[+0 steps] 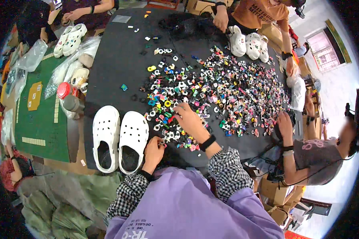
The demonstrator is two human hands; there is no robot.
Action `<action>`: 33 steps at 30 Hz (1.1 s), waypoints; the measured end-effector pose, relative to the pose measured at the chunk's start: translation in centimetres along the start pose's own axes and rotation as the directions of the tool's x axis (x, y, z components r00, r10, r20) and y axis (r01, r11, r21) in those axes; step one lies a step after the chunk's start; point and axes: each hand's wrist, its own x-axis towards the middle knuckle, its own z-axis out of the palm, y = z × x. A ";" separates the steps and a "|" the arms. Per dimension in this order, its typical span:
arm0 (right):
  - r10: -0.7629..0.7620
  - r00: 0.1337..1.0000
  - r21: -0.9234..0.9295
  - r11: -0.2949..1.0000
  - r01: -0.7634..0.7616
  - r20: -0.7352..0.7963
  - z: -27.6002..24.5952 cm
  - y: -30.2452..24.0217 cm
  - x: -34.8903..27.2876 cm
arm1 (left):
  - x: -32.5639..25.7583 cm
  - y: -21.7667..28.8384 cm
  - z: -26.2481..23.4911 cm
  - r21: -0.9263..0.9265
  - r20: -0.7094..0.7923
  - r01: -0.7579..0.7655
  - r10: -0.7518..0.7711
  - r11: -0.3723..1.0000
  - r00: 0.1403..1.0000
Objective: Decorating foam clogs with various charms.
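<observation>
A pair of white perforated clogs (119, 139) lies at the near edge of the black table (115, 63), to my left. My left hand (153, 151) rests beside the right clog with its fingers curled on a small charm piece; the piece itself is too small to make out. My right hand (191, 121) reaches into the near side of a wide heap of small colourful shoe charms (227, 91), fingers spread over them. Both my sleeves are checked black and white, over a purple top.
Other people work around the table: one at the right with a hand (285, 125) in the charms, one at the far side by more white clogs (249, 44). Another white pair (70, 40), plastic bags and a red-lidded jar (64, 91) sit at the left. Cardboard boxes stand at the lower right.
</observation>
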 end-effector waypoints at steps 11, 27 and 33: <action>-0.168 0.984 0.031 0.986 0.166 0.066 4.5 -4.4 2.8 | -0.2 0.0 -0.5 -0.088 0.051 -0.010 0.015 0.996 0.999; 0.038 0.996 -0.271 0.961 -0.057 -0.077 -0.2 5.0 0.3 | 0.1 -0.1 -0.3 -0.030 0.046 -0.028 0.029 0.999 0.999; 0.166 0.982 -0.179 0.967 -0.181 -0.093 -2.0 7.6 -2.2 | 0.2 -0.8 0.0 -0.022 0.045 -0.009 0.010 1.000 0.999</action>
